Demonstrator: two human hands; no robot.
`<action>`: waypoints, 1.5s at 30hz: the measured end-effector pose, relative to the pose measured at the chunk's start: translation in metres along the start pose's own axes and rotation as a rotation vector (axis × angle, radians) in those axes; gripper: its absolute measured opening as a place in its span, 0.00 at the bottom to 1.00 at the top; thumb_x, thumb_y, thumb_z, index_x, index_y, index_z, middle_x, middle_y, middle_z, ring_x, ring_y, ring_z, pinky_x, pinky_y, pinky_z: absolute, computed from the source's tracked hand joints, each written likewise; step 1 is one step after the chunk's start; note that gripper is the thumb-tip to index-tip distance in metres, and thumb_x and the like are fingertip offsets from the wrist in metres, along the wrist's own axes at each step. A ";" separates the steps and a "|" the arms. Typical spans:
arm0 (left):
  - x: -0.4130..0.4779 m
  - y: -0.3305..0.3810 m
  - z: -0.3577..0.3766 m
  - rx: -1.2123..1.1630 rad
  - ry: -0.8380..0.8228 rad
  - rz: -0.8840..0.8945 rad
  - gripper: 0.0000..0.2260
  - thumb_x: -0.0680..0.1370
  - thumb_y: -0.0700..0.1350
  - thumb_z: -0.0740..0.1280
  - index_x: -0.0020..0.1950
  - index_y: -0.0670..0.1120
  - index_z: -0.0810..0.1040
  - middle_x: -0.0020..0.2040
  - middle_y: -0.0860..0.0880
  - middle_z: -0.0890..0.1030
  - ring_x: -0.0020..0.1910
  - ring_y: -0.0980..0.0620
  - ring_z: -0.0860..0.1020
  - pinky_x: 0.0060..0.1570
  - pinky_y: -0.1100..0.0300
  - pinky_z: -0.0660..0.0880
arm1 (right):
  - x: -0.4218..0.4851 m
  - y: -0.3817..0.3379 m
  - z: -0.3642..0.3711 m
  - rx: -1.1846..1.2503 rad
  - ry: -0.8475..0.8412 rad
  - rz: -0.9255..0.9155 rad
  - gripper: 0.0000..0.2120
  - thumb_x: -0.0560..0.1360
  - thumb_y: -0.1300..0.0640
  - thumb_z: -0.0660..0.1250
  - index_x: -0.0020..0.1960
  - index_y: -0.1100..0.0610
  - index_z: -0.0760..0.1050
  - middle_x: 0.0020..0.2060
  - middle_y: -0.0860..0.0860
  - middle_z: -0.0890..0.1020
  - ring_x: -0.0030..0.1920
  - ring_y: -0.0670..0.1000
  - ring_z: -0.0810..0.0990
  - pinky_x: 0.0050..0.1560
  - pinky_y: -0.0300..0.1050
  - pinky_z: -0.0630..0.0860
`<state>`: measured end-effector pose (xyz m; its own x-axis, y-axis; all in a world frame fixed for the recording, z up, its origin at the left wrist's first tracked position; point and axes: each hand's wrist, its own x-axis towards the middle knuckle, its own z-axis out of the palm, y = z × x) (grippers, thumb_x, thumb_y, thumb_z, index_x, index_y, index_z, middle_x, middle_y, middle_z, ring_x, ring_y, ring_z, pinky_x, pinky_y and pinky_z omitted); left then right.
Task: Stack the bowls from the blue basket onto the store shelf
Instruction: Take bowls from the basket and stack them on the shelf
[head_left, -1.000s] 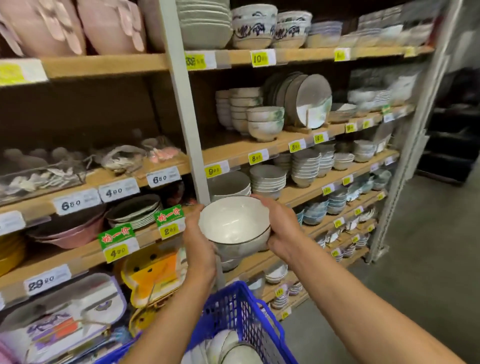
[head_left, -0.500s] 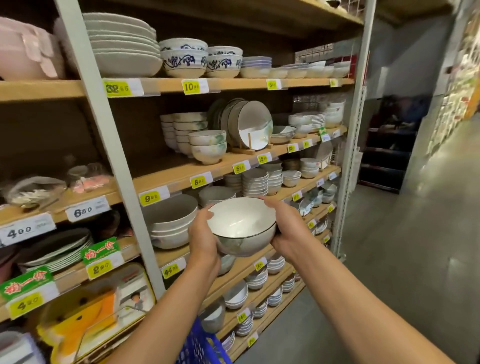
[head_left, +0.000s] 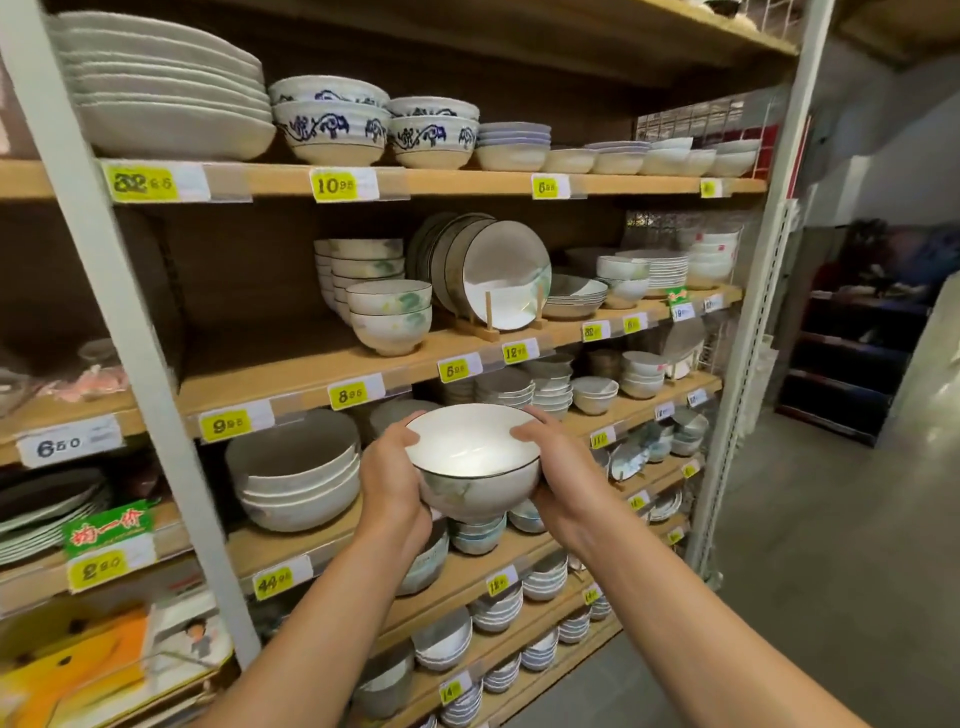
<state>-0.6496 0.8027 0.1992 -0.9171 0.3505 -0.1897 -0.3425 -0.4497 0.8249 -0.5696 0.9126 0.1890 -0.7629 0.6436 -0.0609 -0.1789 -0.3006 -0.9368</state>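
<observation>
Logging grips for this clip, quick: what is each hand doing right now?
Left hand: grips the left side of the white bowl, thumb on the rim.
Right hand: grips the bowl's right side.

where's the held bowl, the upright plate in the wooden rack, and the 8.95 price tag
held bowl (head_left: 470, 449): head view, on its white inside
upright plate (head_left: 506, 273): head view, centre of its face
8.95 price tag (head_left: 349, 396): head view, on its yellow part

A bowl (head_left: 470, 457) sits between both hands, before the shelf (head_left: 291, 374).
</observation>
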 end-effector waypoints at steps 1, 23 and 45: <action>0.004 0.001 0.005 -0.004 0.014 0.015 0.13 0.74 0.38 0.58 0.47 0.45 0.82 0.34 0.47 0.84 0.40 0.45 0.78 0.23 0.61 0.75 | 0.006 -0.001 0.000 -0.007 0.003 -0.008 0.16 0.75 0.62 0.61 0.61 0.51 0.74 0.54 0.54 0.81 0.54 0.56 0.80 0.44 0.48 0.79; 0.150 0.038 0.065 0.213 -0.111 0.222 0.18 0.75 0.41 0.60 0.64 0.48 0.75 0.61 0.48 0.76 0.60 0.48 0.74 0.56 0.55 0.72 | 0.155 -0.059 0.053 0.184 0.141 -0.034 0.24 0.73 0.71 0.51 0.62 0.54 0.74 0.48 0.54 0.78 0.44 0.54 0.78 0.23 0.40 0.75; 0.157 0.042 0.109 0.219 0.000 0.344 0.18 0.77 0.57 0.62 0.65 0.56 0.67 0.53 0.50 0.78 0.51 0.49 0.78 0.37 0.55 0.78 | 0.223 -0.083 0.054 0.200 -0.148 -0.045 0.15 0.72 0.61 0.60 0.55 0.51 0.77 0.56 0.55 0.77 0.54 0.58 0.77 0.44 0.48 0.74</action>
<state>-0.7855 0.9283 0.2622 -0.9706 0.2102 0.1173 0.0360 -0.3549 0.9342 -0.7589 1.0430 0.2714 -0.8313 0.5541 0.0443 -0.3230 -0.4167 -0.8498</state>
